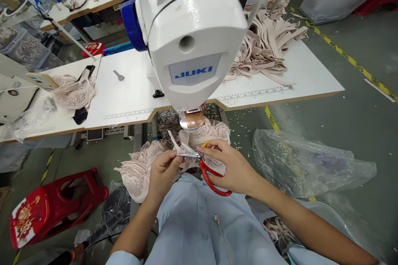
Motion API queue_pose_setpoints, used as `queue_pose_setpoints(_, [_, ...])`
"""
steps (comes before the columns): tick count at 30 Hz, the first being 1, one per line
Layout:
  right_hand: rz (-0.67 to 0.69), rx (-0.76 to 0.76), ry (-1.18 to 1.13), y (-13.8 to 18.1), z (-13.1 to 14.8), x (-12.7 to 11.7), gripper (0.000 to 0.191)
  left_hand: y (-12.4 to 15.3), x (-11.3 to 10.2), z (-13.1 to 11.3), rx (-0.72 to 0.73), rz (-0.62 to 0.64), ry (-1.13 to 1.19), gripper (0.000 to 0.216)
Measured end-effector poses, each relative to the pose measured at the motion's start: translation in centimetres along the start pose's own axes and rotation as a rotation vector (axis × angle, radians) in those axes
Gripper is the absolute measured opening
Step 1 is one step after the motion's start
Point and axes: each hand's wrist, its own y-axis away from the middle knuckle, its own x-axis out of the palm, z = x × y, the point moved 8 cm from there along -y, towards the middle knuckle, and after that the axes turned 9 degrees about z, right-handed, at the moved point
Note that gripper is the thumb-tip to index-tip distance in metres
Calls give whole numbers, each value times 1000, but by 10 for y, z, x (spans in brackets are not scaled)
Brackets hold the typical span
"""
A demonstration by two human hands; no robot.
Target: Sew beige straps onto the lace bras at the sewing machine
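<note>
My left hand (163, 170) pinches a narrow beige fabric strap (174, 142) between thumb and fingertips. In my right hand (234, 166) is a pair of scissors (195, 155) with red and yellow handles. The scissor blades point left and lie apart around the strap, close to my left fingertips. Beige lace bra cups (138, 176) are bunched beside my left hand. More lace fabric (214, 133) lies beyond and partly under my right hand. Directly above the work is the head of a white JUKI sewing machine (199, 37).
A white worktable (130, 87) carries a heap of beige straps (264, 45) on the right. Lace pieces (76, 93) lie on the left table. A red stool (59, 207) stands at lower left. Plastic bags (307, 163) and a bin (326, 215) are on the right.
</note>
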Motion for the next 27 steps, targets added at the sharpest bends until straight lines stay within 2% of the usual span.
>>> queue_pose_setpoints(4, [-9,0,-41,-6,1,4,60,-2,5,-2,42,40,-67,20])
queue_pose_setpoints(9, [42,104,-106,-2,-16,11,58,-2,0,-2,102,-9,-125,18])
queue_pose_setpoints(18, [9,114,-158,-7,-14,17,55,-6,5,3,115,31,-183,18])
queue_pose_setpoints(27, [51,206,-152,5,-36,24,56,-4,1,12,69,-10,-112,15])
